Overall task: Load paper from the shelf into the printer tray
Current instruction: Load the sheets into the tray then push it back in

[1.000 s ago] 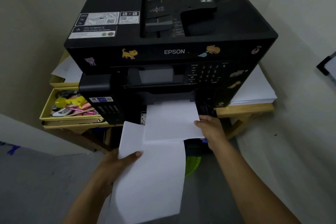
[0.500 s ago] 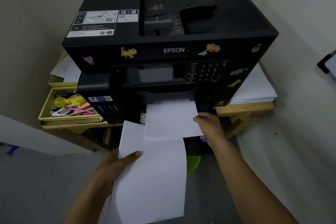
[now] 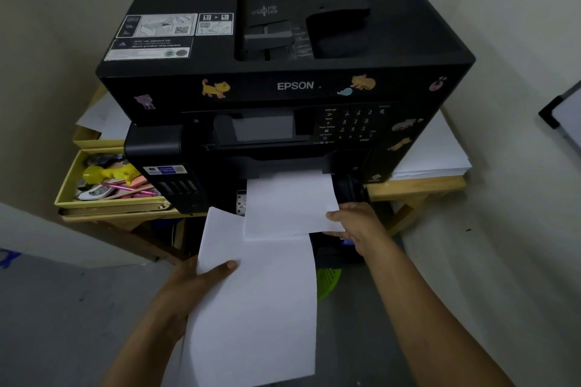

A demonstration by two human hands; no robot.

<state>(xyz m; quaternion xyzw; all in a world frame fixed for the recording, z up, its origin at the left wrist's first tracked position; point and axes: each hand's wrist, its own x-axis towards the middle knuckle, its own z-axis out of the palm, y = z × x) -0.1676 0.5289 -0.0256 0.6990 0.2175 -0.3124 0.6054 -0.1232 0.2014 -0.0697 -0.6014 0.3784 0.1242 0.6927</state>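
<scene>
- The yellow tray (image 3: 67, 185) on the far left, full of pens and small toys, sits on the wooden table (image 3: 418, 190) just as it did a second ago.
- The left hand (image 3: 191, 286) grips a loose sheet of paper (image 3: 257, 308) by its left edge, thumb curled over the top face and the other fingers hidden beneath. Hand and sheet have barely shifted since the earlier pictures.
- The black printer (image 3: 283, 66) stands on the table. A second stack of paper (image 3: 289, 204) pokes out of its front slot, lying over the far end of the loose sheet.
- The right hand (image 3: 355, 223) pinches the near right corner of that stack, fingers curled round the edge. It has moved slightly nearer the slot than a second ago, and the stack looks a touch further in.
- A pile of white paper (image 3: 437, 154) lies on the table to the right of the printer, unchanged.
</scene>
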